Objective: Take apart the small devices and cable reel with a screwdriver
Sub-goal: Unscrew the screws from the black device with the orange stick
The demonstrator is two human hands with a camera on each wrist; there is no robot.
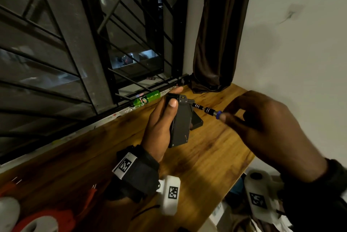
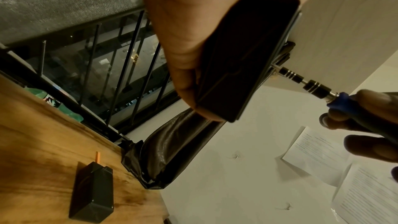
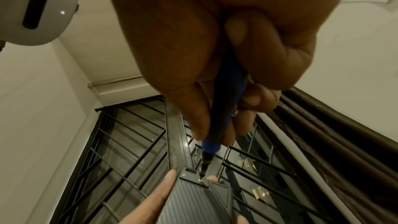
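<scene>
Screwdriver tip on device end; right hand fingers pinch handle, left hand grips device.

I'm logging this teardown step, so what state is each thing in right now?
Left hand: grips the dark device.
Dark device: held above the table, end cap on.
Screwdriver: tip seated on an end-cap screw.
Right hand: pinches the screwdriver's blue handle.
Second black device: lying on the wooden table, untouched.
Green bottle: lying on its side by the window.

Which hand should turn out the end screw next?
Right hand: it already pinches the blue-handled screwdriver, bit seated on the screw. The left hand grips the dark ribbed rectangular device.
</scene>
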